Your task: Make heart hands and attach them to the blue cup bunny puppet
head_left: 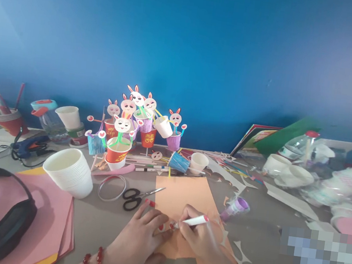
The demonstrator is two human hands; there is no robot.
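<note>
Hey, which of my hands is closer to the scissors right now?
Left. Your left hand lies flat just on the near side of the scissors; your right hand is farther off to their right, holding a marker.

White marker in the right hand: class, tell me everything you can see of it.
The white marker has a slim, smooth barrel, seemingly plastic, with a red end. The right hand grips it near the tip, between thumb and fingers. It slants above the orange paper, red end up and to the picture's right, tip down and to the left, at a small red-marked piece. Whether the tip touches is too small to tell.
</note>
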